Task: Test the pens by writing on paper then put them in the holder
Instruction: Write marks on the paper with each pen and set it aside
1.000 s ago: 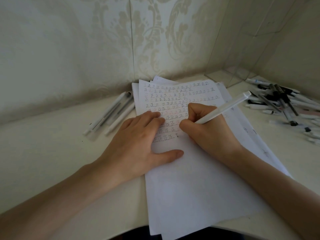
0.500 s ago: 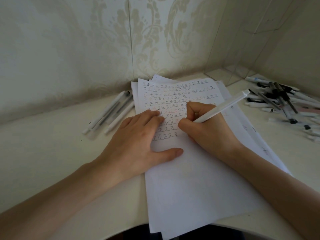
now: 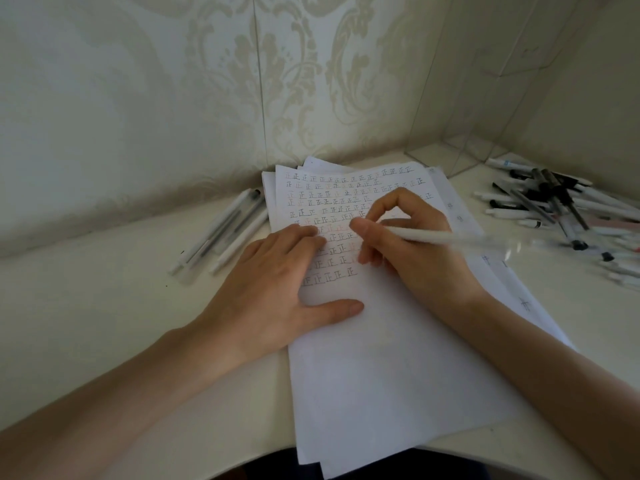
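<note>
A stack of white paper (image 3: 398,358) lies on the desk, its top sheet filled with rows of small written marks. My left hand (image 3: 273,292) rests flat on the sheet's left side, fingers straight and thumb spread. My right hand (image 3: 412,244) holds a white pen (image 3: 460,239) over the marks. The pen lies nearly level, its blurred far end pointing right, gripped between thumb and fingers while the index finger arches above. A clear acrylic holder (image 3: 460,157) stands in the far right corner.
Several pens (image 3: 221,233) lie in a loose row left of the paper. A pile of several white and black pens (image 3: 557,209) lies at the right, near the holder. Patterned walls close the desk at the back and right.
The pen has swung from an upright writing angle to nearly level, pointing right. My right hand has lifted off the writing line and its index finger has opened out. My left hand stays put.
</note>
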### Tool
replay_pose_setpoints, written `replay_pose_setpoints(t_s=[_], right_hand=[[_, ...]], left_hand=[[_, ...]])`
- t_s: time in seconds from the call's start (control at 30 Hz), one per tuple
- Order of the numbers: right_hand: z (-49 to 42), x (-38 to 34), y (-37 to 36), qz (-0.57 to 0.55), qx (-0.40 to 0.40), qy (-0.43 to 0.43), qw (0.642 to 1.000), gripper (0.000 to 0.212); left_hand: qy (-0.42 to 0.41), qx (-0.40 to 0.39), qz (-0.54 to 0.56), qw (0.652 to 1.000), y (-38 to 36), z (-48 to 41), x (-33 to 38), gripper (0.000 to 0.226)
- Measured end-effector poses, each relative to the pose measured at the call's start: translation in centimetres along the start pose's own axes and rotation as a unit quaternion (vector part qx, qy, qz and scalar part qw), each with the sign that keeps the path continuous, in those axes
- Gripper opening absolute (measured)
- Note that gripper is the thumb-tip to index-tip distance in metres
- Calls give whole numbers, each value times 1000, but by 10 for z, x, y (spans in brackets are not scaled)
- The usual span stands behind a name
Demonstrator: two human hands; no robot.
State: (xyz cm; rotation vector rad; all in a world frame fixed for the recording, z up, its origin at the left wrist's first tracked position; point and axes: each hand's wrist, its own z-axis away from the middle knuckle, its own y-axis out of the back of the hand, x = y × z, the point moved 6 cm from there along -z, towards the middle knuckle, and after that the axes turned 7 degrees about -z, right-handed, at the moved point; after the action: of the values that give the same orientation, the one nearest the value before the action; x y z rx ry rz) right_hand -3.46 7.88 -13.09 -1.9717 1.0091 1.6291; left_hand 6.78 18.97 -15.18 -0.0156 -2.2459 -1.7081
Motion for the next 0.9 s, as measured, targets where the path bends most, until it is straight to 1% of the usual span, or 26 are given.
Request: replay_pose_setpoints(t_s=[0.03,0.13,0.23,0.27,0.33,0.4,0.47,0.5,0.57,0.67,0.8,0.87,0.9], right_hand=[[1,-1,0,6,-8,10,1000,19],[0,0,2,85,-19,39,995,13],[-2,0,6,69,-22,33,997,39],[-2,-1,6,43,-30,29,998,40],[0,-1,6,-27,-49,16,998,32],[2,-3,4,-64,-55,14,996,30],[3,-4,0,-75,-59,28,995,28],[3,-5,-3,-76,-63,35,995,27],[3,-6,-5,-74,-68,46,994,26],[4,-5,-5,-69,-71,55,994,27],[4,-4,-6,-43,-72,54,995,27],[3,-3,-6,-38,-77,49,995,30],[2,-2,-6,-30,-78,40,996,31]], left_hand=[[0,5,8,1000,1,0,0,101],[-1,18,42,999,4,0,-1,103],[-22,25,79,996,6,3,2,104],[-33,24,96,995,7,4,4,101],[-67,7,128,990,8,6,9,90],[-130,-10,121,984,8,8,17,76],[-207,13,87,974,8,10,23,60],[-230,27,80,969,7,11,24,53],[-252,50,81,963,9,12,24,45],[-273,74,58,957,10,14,27,42],[-278,82,37,956,10,16,28,41],[-232,78,71,967,13,15,24,40],[-186,88,93,974,16,14,19,40]])
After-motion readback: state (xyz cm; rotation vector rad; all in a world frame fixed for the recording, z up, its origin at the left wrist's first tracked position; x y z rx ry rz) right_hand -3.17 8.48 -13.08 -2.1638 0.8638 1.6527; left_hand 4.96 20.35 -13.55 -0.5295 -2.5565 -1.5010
